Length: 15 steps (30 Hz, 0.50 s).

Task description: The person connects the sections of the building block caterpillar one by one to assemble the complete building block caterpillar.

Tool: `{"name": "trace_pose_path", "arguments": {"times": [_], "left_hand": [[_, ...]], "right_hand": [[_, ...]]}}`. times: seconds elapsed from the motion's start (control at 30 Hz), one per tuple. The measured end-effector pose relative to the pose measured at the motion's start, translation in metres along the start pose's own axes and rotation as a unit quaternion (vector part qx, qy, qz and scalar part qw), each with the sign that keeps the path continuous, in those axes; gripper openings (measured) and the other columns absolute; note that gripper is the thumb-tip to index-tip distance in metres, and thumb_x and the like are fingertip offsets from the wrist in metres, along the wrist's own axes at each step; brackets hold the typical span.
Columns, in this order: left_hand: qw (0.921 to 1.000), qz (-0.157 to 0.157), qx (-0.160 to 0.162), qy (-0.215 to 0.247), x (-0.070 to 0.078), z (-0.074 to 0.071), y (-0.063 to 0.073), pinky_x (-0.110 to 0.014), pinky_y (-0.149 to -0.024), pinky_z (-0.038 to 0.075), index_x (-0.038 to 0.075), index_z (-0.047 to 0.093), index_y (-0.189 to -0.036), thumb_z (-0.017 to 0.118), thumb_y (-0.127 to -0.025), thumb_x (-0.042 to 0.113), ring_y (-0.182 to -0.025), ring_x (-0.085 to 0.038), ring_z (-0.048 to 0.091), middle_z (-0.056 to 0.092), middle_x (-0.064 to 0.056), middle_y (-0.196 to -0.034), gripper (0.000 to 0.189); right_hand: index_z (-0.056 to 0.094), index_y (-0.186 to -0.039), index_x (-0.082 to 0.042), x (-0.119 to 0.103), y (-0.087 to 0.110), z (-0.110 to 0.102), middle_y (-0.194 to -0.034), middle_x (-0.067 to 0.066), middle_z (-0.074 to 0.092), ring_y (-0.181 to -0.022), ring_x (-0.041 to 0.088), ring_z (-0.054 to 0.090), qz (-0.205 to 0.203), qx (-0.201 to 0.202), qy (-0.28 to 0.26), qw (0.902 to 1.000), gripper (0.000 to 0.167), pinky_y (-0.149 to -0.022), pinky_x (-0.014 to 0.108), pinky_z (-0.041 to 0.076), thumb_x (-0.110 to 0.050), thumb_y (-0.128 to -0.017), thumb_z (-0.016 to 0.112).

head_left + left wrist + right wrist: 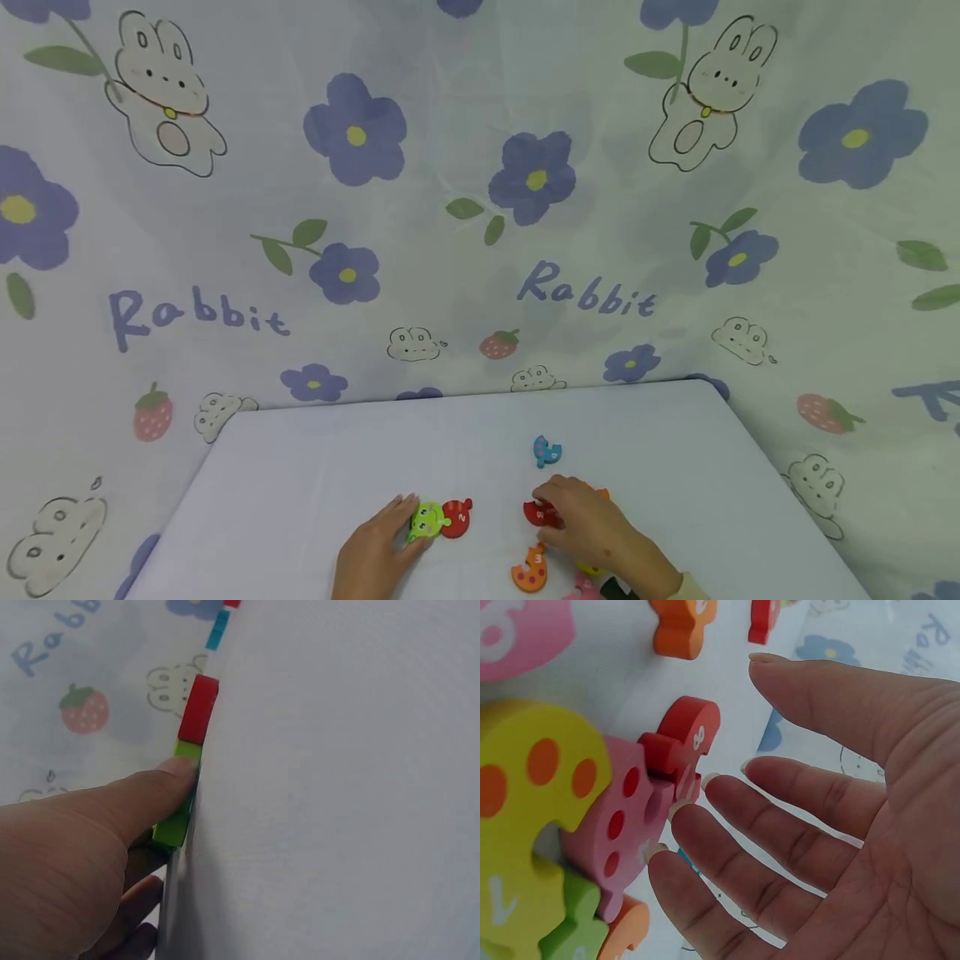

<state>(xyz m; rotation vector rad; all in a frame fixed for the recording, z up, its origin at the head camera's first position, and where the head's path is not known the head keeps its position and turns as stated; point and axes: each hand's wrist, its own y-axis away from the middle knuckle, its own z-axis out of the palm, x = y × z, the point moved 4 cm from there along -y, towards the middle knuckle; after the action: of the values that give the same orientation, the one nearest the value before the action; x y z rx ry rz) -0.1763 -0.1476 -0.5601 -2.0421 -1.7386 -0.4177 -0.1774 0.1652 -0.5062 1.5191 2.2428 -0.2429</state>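
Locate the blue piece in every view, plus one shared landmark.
Head: blue piece right of centre, beyond the right hand.
Left wrist: blue piece near the top, above a red piece.
Right wrist: apparently the blue piece, a sliver between fingers, lower left.
Shared landmark: printed cloth.

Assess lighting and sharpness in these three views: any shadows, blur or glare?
Head view: soft, even light, no harsh glare, the flat lime-green smiling-face piece bright; left wrist: a soft-edged shadow on the smooth white tabletop beside the bare left hand, image slightly soft; right wrist: dim, greyish light, the thick yellow orange-dotted piece cropped at the left edge.
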Motion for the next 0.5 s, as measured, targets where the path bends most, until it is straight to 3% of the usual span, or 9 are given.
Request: {"name": "trace_pose_path", "arguments": {"times": [0.23, 0.5], "left_hand": [[0.9998, -0.017, 0.001, -0.006, -0.005, 0.0018, 0.0071, -0.056, -0.1, 0.055, 0.016, 0.073, -0.135, 0.093, -0.076, 0.039, -0.127, -0.03, 0.065, 0.069, -0.005, -0.138, 0.067], [0.9997, 0.008, 0.022, -0.002, -0.002, -0.0003, 0.0033, -0.055, -0.102, 0.054, 0.017, 0.072, -0.136, 0.093, -0.076, 0.039, -0.129, -0.029, 0.064, 0.068, -0.004, -0.139, 0.067]], "right_hand": [[0.072, -0.124, -0.014, 0.0053, 0.0023, 0.0031, -0.107, -0.009, 0.064, -0.09, 0.007, 0.053, 0.003, -0.004, -0.003, 1.0, 0.043, -0.079, 0.031, 0.059, -0.032, -0.087, 0.086], [0.072, -0.126, -0.01, 0.009, 0.0081, -0.0008, -0.107, -0.006, 0.066, -0.088, 0.008, 0.053, 0.006, 0.013, -0.008, 0.9999, 0.046, -0.077, 0.03, 0.059, -0.031, -0.087, 0.086]]}}
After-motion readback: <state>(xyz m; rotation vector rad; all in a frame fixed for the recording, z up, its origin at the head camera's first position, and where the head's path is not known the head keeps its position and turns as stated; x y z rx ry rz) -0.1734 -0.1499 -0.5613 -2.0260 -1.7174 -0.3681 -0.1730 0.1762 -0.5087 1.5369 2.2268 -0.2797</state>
